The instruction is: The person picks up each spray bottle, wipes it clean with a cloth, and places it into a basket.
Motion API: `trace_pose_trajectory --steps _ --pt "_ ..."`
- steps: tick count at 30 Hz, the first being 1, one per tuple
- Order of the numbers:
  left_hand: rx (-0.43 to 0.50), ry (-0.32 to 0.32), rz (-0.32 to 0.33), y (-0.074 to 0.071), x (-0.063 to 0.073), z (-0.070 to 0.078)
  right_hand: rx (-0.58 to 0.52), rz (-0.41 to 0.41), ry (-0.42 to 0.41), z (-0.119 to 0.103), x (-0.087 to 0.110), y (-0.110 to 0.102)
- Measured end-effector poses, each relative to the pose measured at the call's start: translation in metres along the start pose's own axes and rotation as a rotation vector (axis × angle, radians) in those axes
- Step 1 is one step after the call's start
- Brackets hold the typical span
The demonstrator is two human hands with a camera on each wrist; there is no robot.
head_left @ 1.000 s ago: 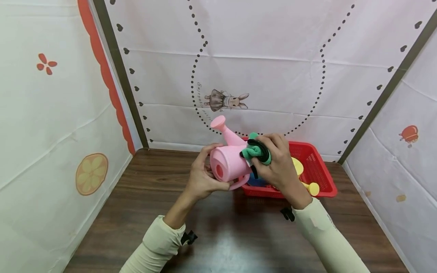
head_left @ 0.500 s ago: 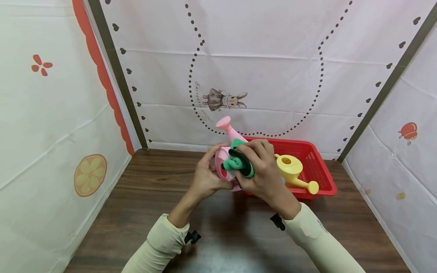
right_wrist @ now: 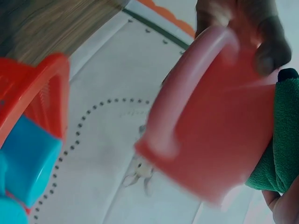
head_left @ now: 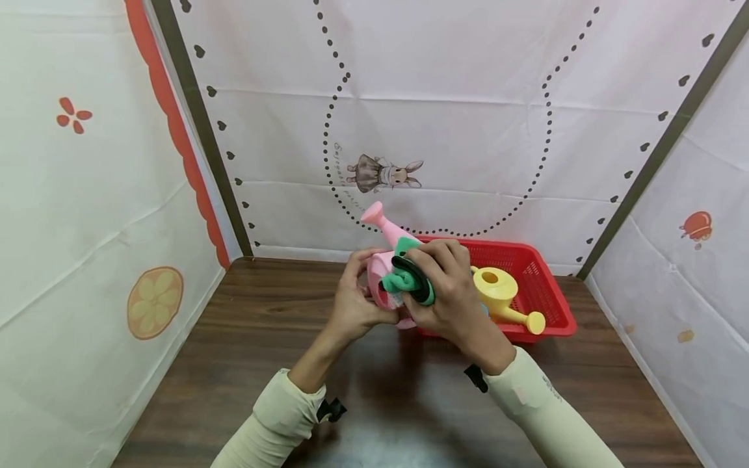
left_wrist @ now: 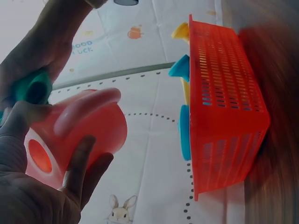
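A pink toy watering can (head_left: pixel 379 268) is held up above the table, its spout pointing to the back left. My left hand (head_left: pixel 357 302) grips its body, with thumb and fingers around it in the left wrist view. In my right hand (head_left: pixel 453 292) is a bunched green cloth (head_left: pixel 404 279) with black edging. The cloth lies against the can's body and hides part of it in the head view. From the right wrist, the can's curved handle (right_wrist: pixel 191 88) shows, and the cloth touches the can's side. The can is blurred there.
A red plastic basket (head_left: pixel 558 305) stands on the dark wooden table (head_left: pixel 257 325) at the right. It holds a yellow watering can (head_left: pixel 496 286) and blue pieces (right_wrist: pixel 30 158), partly hidden. Printed white cloth walls (head_left: pixel 468 143) enclose the table's back and sides.
My right hand has moved left with the green cloth, across the pink watering can's body. The yellow watering can in the basket has come into fuller view. The last half second shows only slight motion.
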State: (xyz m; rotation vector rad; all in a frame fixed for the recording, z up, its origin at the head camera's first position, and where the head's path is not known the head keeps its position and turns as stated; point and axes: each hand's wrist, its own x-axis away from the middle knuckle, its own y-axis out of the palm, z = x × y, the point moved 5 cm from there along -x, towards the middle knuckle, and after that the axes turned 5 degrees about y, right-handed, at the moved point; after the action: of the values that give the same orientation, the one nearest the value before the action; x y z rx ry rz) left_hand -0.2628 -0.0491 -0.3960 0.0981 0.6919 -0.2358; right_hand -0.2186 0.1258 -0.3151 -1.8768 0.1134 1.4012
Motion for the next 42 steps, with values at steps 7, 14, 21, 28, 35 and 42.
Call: trace_pose_trajectory --steps 7,14,21,28,35,42 --pt "-0.019 -0.011 0.011 -0.012 0.002 0.005 0.004 -0.014 0.125 0.031 0.008 -0.012" --pt "-0.007 -0.004 -0.013 -0.014 0.001 0.007 0.009 0.009 0.150 0.041 0.013 -0.018" --pt "0.050 -0.010 -0.067 -0.007 0.000 0.006 -0.001 0.020 0.103 0.029 0.013 -0.015" --pt "0.172 -0.027 -0.165 0.000 -0.001 0.003 -0.007 0.011 0.009 0.003 0.005 -0.011" --pt "0.203 0.026 -0.152 -0.003 -0.001 0.004 0.029 0.000 -0.062 -0.014 -0.002 -0.007" --pt "0.161 0.059 -0.126 -0.005 0.001 0.004 -0.021 -0.004 -0.034 -0.010 -0.001 -0.009"
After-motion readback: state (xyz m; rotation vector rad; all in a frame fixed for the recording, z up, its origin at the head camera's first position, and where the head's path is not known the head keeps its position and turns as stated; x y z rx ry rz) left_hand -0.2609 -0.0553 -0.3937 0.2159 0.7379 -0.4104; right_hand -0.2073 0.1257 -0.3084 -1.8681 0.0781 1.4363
